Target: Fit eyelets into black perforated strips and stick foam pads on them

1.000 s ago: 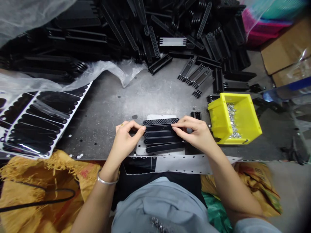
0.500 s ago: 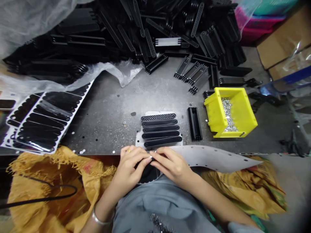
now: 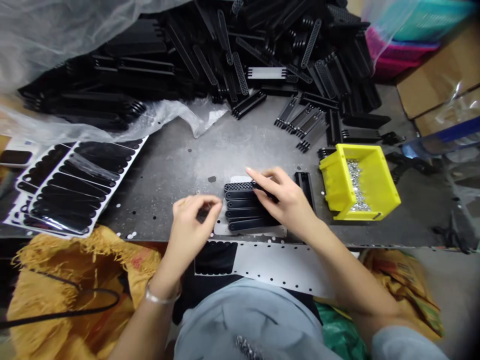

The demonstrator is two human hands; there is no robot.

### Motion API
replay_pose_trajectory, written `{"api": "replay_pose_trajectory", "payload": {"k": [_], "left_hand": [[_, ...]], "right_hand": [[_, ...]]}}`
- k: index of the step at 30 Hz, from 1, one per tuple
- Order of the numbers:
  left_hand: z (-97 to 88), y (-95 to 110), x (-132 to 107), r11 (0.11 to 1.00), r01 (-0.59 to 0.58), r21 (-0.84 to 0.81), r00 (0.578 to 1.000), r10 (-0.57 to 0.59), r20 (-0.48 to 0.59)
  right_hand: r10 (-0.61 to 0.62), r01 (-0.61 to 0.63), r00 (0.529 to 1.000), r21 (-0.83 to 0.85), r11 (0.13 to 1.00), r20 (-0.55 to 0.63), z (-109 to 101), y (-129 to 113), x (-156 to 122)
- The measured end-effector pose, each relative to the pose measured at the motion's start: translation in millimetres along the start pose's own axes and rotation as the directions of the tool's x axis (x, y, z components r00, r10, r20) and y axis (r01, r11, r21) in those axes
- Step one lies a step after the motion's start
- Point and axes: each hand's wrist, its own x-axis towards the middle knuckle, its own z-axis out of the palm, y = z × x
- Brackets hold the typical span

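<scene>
On the grey bench point(image 3: 168, 165), a row of black strips point(image 3: 243, 212) lies just left of the yellow bin point(image 3: 332, 182), their long axes running side to side. My right hand point(image 3: 287, 200), the one nearer the bin, rests on them. Its fingers are stretched flat across the farthest strip and grip nothing. My left hand point(image 3: 193, 217), farther from the bin and just beside the strips' left ends, is curled, thumb and forefinger pinched on a small dark piece point(image 3: 203, 214). It is blurred, possibly a peeled sticker.
</scene>
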Motion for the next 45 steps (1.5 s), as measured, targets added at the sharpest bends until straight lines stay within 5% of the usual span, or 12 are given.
{"api": "replay_pose_trajectory", "payload": {"k": [3, 7, 13, 24, 31, 38, 45], "left_hand": [[8.9, -6.4, 33.6, 0.993, 0.072, -0.09, 0.997, -0.073, -0.002], [12.6, -12.1, 48.0, 0.98, 0.088, -0.179, 0.995, -0.077, 0.068], [14.0, -14.5, 48.6, 0.968, 0.123, -0.219, 0.991, -0.109, 0.072], [17.0, -18.2, 51.4, 0.961, 0.112, -0.252, 0.992, -0.095, 0.077], [22.0, -19.0, 56.4, 0.963, 0.114, -0.245, 0.993, -0.107, 0.043], [22.0, -20.9, 57.3, 0.963, 0.123, -0.24, 0.992, -0.111, 0.063], [21.7, -23.2, 58.1, 0.969, 0.106, -0.225, 0.993, -0.09, 0.08]], "right_hand": [[-0.173, 0.176, 0.982, -0.042, 0.984, 0.073, 21.6, 10.8, 26.5], [-0.285, 0.291, 0.953, -0.042, 0.956, 0.1, 32.1, 18.0, 34.6], [-0.246, 0.246, 0.96, 0.015, 0.969, 0.134, 33.0, 12.7, 34.9], [-0.271, 0.338, 0.922, -0.236, 0.911, 0.276, 26.1, 7.7, 41.0], [-0.219, 0.276, 0.941, -0.21, 0.938, 0.258, 18.2, 8.9, 35.0], [0.088, -0.095, 0.989, 0.058, 0.994, 0.121, -28.3, 43.0, 9.2], [-0.048, 0.045, 0.998, 0.055, 0.997, 0.048, -18.8, 54.2, -1.0]]}}
